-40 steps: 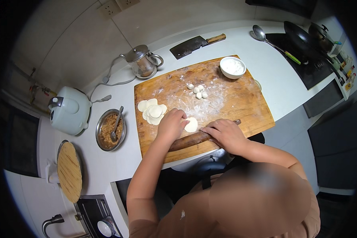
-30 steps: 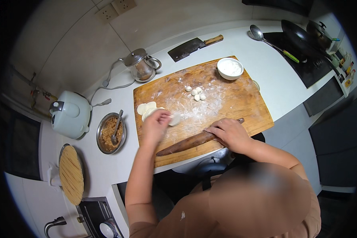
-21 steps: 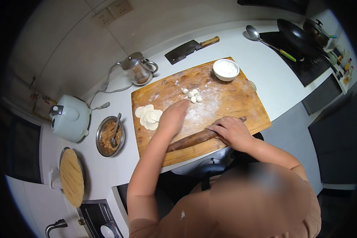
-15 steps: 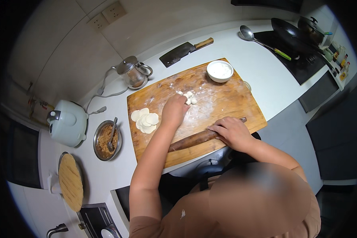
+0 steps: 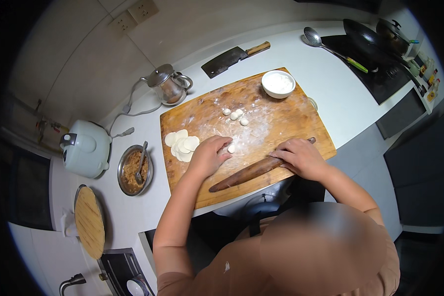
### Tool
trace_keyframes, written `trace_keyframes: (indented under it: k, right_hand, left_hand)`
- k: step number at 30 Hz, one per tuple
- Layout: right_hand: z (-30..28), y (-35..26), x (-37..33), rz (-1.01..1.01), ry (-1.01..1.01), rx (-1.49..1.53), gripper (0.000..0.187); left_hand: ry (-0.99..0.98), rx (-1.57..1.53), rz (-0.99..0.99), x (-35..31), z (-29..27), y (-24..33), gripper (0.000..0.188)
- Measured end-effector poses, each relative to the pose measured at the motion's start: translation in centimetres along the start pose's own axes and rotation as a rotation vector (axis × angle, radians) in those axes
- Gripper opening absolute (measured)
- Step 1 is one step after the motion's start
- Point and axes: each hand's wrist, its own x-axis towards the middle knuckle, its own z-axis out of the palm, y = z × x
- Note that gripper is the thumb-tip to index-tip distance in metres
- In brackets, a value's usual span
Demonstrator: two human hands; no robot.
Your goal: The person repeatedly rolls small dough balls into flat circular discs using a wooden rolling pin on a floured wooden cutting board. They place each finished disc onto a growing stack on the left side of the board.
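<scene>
A small ball of dough [image 5: 231,148] sits between the thumb and fingertips of my left hand [image 5: 208,157], low over the floured wooden board [image 5: 291,121]. Further back on the board lie several more dough balls [image 5: 234,116]. My right hand [image 5: 301,159] is wrapped round the right part of a dark, tapered wooden rolling pin [image 5: 246,174], which lies slanted along the board's near side. Flat round dough wrappers [image 5: 182,144] overlap in a pile just left of my left hand. A white bowl of flour [image 5: 278,84] stands at the board's far right corner.
Left of the board is a metal bowl of filling [image 5: 132,170] with a spoon in it. Behind stand a metal kettle [image 5: 170,89] and a cleaver [image 5: 227,61]. A round straw-coloured tray [image 5: 89,222], a pale appliance [image 5: 86,150] and a skimmer [image 5: 313,37] are further out.
My left hand has drawn back from the dough-ball cluster toward me, bringing one ball along. The right hand stays on the rolling pin. The whole view has shifted slightly.
</scene>
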Motion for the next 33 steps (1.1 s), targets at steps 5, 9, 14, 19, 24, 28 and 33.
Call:
trace_keyframes:
  k: [5, 9, 14, 19, 24, 28, 33]
  right_hand:
    - [0.2, 0.2, 0.2, -0.013, -0.007, 0.015, 0.042]
    - [0.2, 0.3, 0.1, -0.002, -0.022, 0.034, 0.043]
    - [0.4, 0.6, 0.2, -0.016, -0.03, 0.048, 0.044]
    - [0.3, 0.4, 0.4, -0.014, -0.038, 0.056, 0.044]
    - [0.6, 0.1, 0.8, -0.066, -0.037, 0.09, 0.042]
    - [0.8, -0.2, 1.5, -0.072, -0.051, 0.083, 0.04]
    - [1.8, -0.4, 3.9, -0.051, -0.073, 0.061, 0.039]
  left_hand:
    - [-0.063, 0.204, 0.154, -1.5, 0.9, -1.2, 0.057]
    - [-0.228, 0.369, 0.204, -2.6, 1.4, -1.7, 0.066]
    - [-0.276, 0.451, 0.214, -2.6, 1.0, -0.5, 0.066]
    - [-0.281, 0.459, 0.205, -2.5, 0.9, -0.1, 0.065]
    - [-0.337, 0.46, 0.247, -3.4, 0.1, -0.4, 0.067]
    - [-0.136, 0.325, 0.143, -5.6, -1.0, -1.2, 0.07]
    - [-0.074, 0.385, -0.125, -9.5, -0.8, 2.6, 0.076]
